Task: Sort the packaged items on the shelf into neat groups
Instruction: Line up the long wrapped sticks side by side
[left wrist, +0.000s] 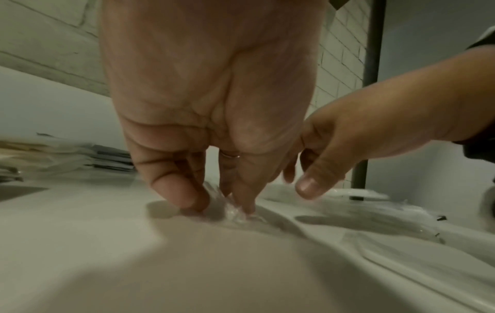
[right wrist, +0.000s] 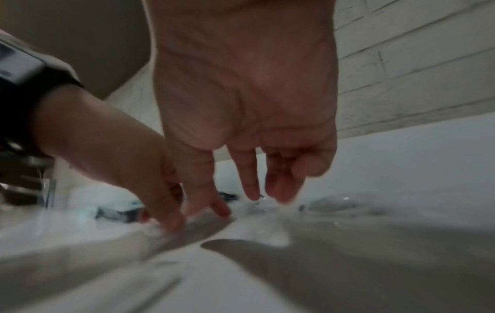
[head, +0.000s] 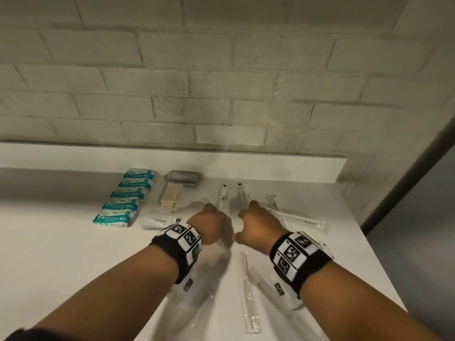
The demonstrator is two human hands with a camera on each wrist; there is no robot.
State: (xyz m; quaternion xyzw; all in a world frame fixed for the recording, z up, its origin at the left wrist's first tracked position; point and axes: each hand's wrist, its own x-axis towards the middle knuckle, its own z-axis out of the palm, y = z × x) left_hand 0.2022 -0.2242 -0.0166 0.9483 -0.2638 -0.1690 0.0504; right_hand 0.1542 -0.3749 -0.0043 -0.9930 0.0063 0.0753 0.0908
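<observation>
Clear packet (left wrist: 235, 216) betw. L hand (left wrist: 214, 95) thumb & fingers; R hand (left wrist: 361, 137) beside.

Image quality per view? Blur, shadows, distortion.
Head view: fairly sharp, dim; brick wall courses bend slightly from the wide lens; left hand and right hand shadow the white shelf. Left wrist view: hand sharp, foreground soft. Right wrist view: motion blur smears the clear wrappers.

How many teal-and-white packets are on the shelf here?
5, in one overlapping row on the shelf's left side: farthest packet by the wall, second packet, third packet, fourth packet, nearest packet. More could lie underneath.
</observation>
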